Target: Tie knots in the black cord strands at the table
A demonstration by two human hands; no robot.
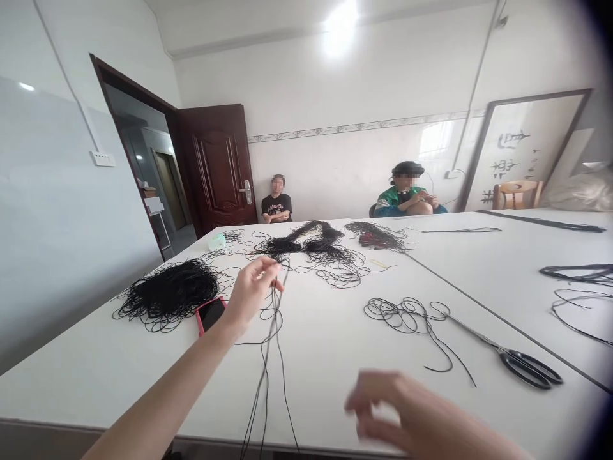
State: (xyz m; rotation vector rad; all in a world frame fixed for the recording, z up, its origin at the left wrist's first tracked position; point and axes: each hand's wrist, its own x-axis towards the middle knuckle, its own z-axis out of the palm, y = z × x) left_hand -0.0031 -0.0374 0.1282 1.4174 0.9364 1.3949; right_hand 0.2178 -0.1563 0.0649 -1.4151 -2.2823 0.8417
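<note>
Several thin black cords [266, 370] hang from my left hand [256, 284], which pinches them near their upper end above the middle of the table. Their lower ends trail past the table's front edge. My right hand [387, 409] hovers low over the front of the table, blurred by motion, its fingers curled apart; I see nothing held in it. A loose coil of black cord [405, 313] lies beyond that hand. To its right rest black-handled scissors [522, 364], their blades pointing toward the coil.
On the white table [330, 345] lie a big black cord heap [172, 291], a red-cased phone [211, 314], tangled cord bundles [311, 243] and a pale green item [217, 241]. More cords [582, 273] lie right. Two people [276, 204] sit beyond; a brown door [215, 166] stands open.
</note>
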